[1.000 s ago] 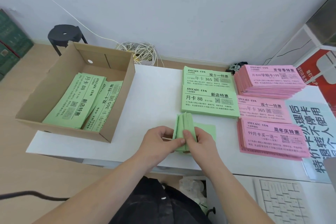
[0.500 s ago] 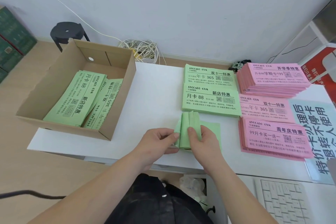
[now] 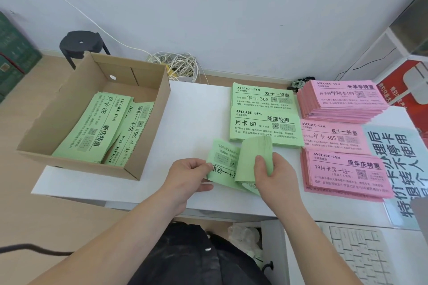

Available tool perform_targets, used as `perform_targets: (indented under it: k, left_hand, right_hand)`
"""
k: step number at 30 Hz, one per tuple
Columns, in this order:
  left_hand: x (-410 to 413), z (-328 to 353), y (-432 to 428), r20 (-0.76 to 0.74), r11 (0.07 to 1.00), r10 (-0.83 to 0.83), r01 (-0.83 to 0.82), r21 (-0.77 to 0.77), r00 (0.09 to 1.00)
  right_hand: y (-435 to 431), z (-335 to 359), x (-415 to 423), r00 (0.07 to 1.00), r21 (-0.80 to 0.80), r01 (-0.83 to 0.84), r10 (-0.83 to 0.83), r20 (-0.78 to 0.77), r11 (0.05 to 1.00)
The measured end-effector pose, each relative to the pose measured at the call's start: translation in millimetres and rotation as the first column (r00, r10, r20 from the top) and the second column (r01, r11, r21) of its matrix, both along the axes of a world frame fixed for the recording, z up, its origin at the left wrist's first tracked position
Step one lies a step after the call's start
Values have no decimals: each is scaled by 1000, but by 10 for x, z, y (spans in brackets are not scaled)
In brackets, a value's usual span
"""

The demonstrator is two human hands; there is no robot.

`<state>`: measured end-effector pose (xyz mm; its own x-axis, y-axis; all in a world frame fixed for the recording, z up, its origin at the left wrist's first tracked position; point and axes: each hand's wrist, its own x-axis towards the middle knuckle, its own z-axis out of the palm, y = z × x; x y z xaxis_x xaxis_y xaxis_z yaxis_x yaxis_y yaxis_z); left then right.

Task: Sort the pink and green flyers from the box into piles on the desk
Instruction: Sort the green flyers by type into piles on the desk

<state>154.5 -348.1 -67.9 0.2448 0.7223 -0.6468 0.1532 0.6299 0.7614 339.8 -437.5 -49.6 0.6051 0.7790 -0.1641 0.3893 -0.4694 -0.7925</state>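
Note:
A small bundle of green flyers [image 3: 252, 159] sits at the desk's front edge between my hands. My right hand [image 3: 275, 173] grips the bundle, bending its flyers up and over. My left hand [image 3: 187, 176] pinches the left edge of one green flyer [image 3: 220, 169] lying flat under the bent ones. The cardboard box [image 3: 58, 122] at the left holds more green flyers [image 3: 97, 127]. Two green piles [image 3: 264, 120] lie at the desk's middle back. To their right are three pink piles [image 3: 340, 104].
A blue-and-white printed sign [image 3: 398, 169] lies at the desk's right edge, with a white keyboard [image 3: 361, 254] below it. Tangled white cables [image 3: 176, 65] and a black stool [image 3: 81, 44] stand behind the box. The white desk [image 3: 196, 118] is bare between the box and the piles.
My right hand has bent the green flyers up and over to the right, uncovering the printed face of the flyer beneath. My left hand has shifted left, pinching that flyer's edge.

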Motion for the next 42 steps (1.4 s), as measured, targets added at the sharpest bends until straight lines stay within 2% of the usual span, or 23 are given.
perform_targets:
  k: [4, 6, 9, 11, 15, 18, 20, 21, 24, 26, 28, 31, 33, 34, 35, 36, 37, 38, 39, 40, 42]
  left_hand:
    - [1, 57, 106, -54, 965, 243, -235, 120, 969]
    - [-1, 81, 142, 7, 957, 257, -256, 139, 966]
    - [11, 0, 65, 86, 993, 47, -55, 100, 995]
    - [62, -120, -22, 2, 984, -68, 67, 166, 998]
    - [187, -178, 14, -99, 963, -28, 54, 265, 995]
    - [97, -1, 266, -283, 877, -2, 138, 460, 959]
    - [-39, 228, 514, -497, 771, -38, 342, 537, 867]
    - [-87, 376, 624, -591, 720, -135, 489, 493, 795]
    - [-109, 741, 832, -703, 527, -540, 837, 146, 463]
    - [-54, 824, 871, -722, 353, -661, 934, -58, 205]
    - [38, 717, 874, -771, 254, -635, 956, -150, 48]
    - [152, 433, 914, -886, 250, -463, 958, -137, -6]
    - [185, 268, 938, -957, 236, -291, 970, -66, 5]
    - [184, 215, 908, -979, 208, -194, 978, 13, 55]
    - [197, 175, 833, -978, 186, -133, 973, 135, 161]
    - [206, 135, 713, -942, 193, -140, 941, 277, 306]
    - [207, 112, 550, -856, 271, -223, 873, 406, 467]
    - [213, 103, 353, -721, 410, -339, 785, 465, 604]
    - [216, 117, 161, -569, 547, -437, 708, 447, 697]
    - [227, 116, 0, -438, 632, -493, 655, 414, 752]
    - [250, 32, -163, -305, 711, -496, 582, 395, 813]
  right_hand:
    - [7, 24, -33, 996, -38, -17, 20, 85, 999]
    - [52, 33, -52, 998, -37, -4, 6, 56, 999]
    - [119, 28, -72, 998, -43, 38, -39, -45, 998]
    - [144, 28, -115, 995, -50, 49, -53, -79, 998]
    - [121, 42, -141, 998, -49, 54, -53, 18, 997]
    - [110, 81, -65, 991, -72, 42, -33, 128, 997]
    - [148, 112, -43, 986, -112, 24, -4, 169, 993]
    - [174, 124, -46, 985, -124, 10, 11, 170, 992]
    - [248, 160, -86, 991, -130, -38, 54, 126, 991]
    - [261, 153, -115, 993, -137, -54, 67, 94, 989]
    - [259, 106, -133, 998, -147, -48, 53, 32, 988]
    - [242, 38, -164, 987, -117, 21, -40, -158, 993]
    - [208, 22, -169, 958, -98, 73, -97, -271, 993]
    - [185, -2, -170, 949, -94, 82, -107, -297, 992]
    - [164, -11, -174, 945, -85, 85, -107, -309, 993]
    - [137, -25, -177, 945, -80, 81, -102, -310, 993]
    - [112, -35, -182, 949, -74, 74, -93, -302, 995]
    - [95, -32, -195, 952, -67, 70, -87, -295, 995]
    - [82, -28, -207, 952, -60, 71, -85, -293, 996]
    - [82, -19, -222, 951, -48, 74, -85, -298, 996]
    - [78, -19, -236, 949, -43, 70, -80, -305, 997]
